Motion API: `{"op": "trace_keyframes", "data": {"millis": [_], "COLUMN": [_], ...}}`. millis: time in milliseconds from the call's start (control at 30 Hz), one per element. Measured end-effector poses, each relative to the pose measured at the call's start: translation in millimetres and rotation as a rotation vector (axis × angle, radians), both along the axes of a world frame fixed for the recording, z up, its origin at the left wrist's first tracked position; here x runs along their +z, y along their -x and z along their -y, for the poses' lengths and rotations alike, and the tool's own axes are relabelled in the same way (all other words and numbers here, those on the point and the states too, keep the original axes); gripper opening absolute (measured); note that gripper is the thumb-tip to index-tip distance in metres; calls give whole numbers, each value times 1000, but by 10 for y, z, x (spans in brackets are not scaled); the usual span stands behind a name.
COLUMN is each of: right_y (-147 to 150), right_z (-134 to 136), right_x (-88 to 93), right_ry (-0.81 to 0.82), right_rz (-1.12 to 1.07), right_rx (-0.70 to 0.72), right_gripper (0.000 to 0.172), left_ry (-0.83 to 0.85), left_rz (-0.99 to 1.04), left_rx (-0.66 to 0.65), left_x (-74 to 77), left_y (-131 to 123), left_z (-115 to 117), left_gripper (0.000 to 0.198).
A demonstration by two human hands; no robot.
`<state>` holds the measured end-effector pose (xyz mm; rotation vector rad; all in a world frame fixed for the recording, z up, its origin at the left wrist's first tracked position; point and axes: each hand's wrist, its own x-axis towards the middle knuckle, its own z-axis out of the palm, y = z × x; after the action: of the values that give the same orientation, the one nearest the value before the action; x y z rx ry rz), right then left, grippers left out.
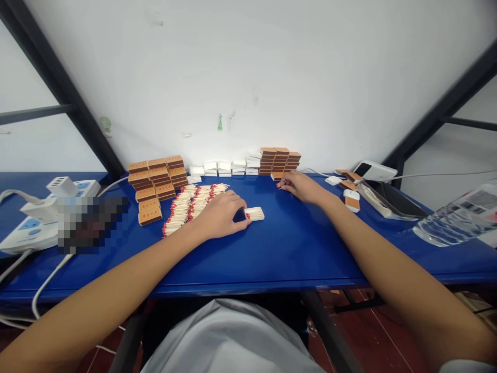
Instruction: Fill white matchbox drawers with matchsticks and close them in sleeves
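A small white matchbox tray (257,213) with matches inside lies on the blue table. My left hand (223,215) arches at its left end, thumb on the near side and fingers on the far side, gripping it. Loose red-headed matches (182,207) lie in a wide pile beside and partly behind this hand. Farther right, my right hand (301,186) has its fingertips pinched together, with small red match heads showing at the tips. Just behind those fingertips sits an orange-brown matchbox (277,176), at the foot of stacked matchbox sleeves (274,158).
Stacked matchboxes (157,178) stand at the left, and white trays (224,168) line the wall. A power strip (46,215) with cables lies far left. To the right are a white device (375,171), a black-topped object (392,199) and a plastic bottle (454,217).
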<state>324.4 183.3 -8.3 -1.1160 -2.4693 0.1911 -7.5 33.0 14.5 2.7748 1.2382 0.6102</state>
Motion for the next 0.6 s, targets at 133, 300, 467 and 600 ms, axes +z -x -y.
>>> {"op": "trace_keyframes", "data": {"millis": [133,300,467,600], "right_y": [6,11,102,367], "right_z": [-23,-37,136,500], "right_x": [-22,-19,71,222], "right_ry": [3,-17,-20,-44], "right_rz": [-12,87,78,49], "right_rx": [11,-37,-47,52], "right_gripper": [20,22,20,20], "left_ry": [1,11,3,-11], "left_rz": [-3,8,7,9], "left_rx": [0,-4,5,15], "left_x": [-4,4,11,3], "left_y": [1,-2,-4,-7], "left_z": [-2,4,7,7], "left_gripper": [21,19,19,16]}}
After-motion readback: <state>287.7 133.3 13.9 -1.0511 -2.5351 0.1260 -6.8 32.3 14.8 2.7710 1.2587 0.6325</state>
